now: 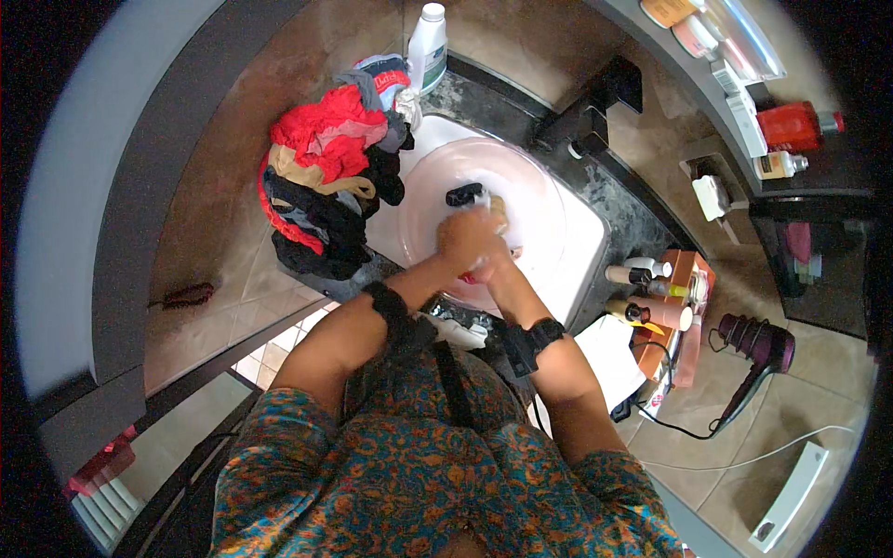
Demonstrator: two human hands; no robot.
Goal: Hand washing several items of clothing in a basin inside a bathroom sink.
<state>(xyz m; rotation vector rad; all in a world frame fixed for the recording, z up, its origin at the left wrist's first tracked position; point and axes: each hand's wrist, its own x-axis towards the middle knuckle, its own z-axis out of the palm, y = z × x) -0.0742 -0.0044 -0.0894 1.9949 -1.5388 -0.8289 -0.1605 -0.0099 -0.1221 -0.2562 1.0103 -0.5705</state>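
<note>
My left hand (466, 236) and my right hand (491, 264) are together over a translucent pink basin (551, 209). White suds (481, 201) cling around them. The left fingers look curled, close to a beige wet item (499, 213), perhaps cloth. Just beyond lies a dark item (464, 194), too blurred to name. A bit of red cloth (467, 277) shows below the hands, beside the right palm. The left hand partly covers the right, and whatever lies between them is hidden. The basin rests in a white sink (586, 230).
A heap of clothes (328, 139) rises on the left beside the sink. Behind it stands a white bottle (428, 52). A black faucet (589, 132) juts out at the back right. Several small bottles (656, 310), an orange box (687, 268) and a hair dryer (757, 356) are at right.
</note>
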